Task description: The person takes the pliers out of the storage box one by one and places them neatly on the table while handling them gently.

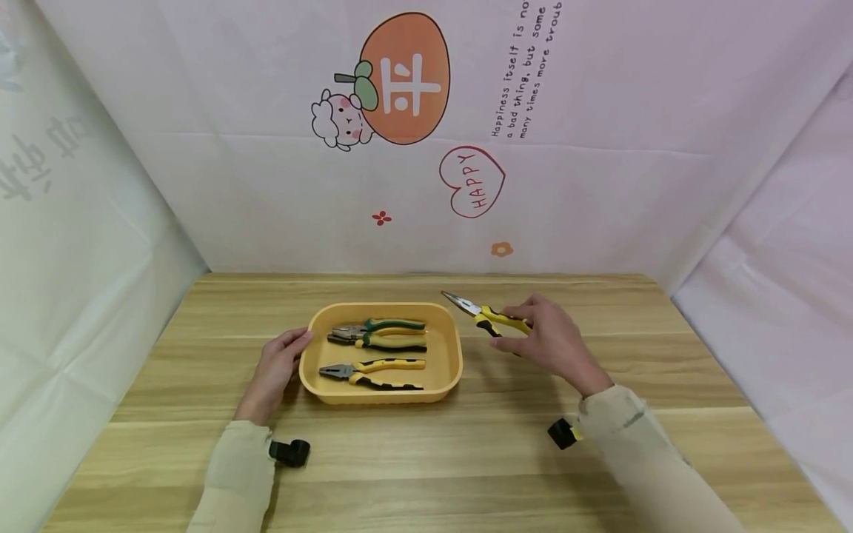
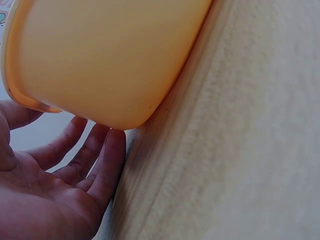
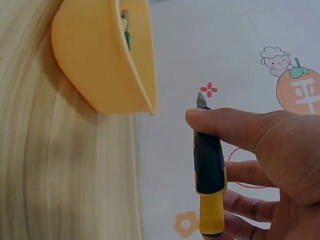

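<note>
My right hand [image 1: 549,337] holds long-nose pliers [image 1: 494,317] with yellow-and-black handles above the table, right of a yellow plastic tray [image 1: 373,397]. Their pointed tips aim to the upper left. In the right wrist view, the thumb presses one dark handle while the other fingers lie behind it. At the tray's left end, my left hand [image 1: 276,366] rests its fingertips on the outer wall near the rim. Inside lie pliers with green-and-yellow handles [image 1: 393,340] and, nearer me, combination pliers [image 1: 389,363] with yellow-and-black handles.
The wood-grain table [image 1: 426,466] runs back to a white printed cloth [image 1: 600,215]. More white cloth [image 1: 87,222] hangs at the left and right sides. Each wrist carries a small black camera, the left camera [image 1: 291,452] and the right camera [image 1: 562,434].
</note>
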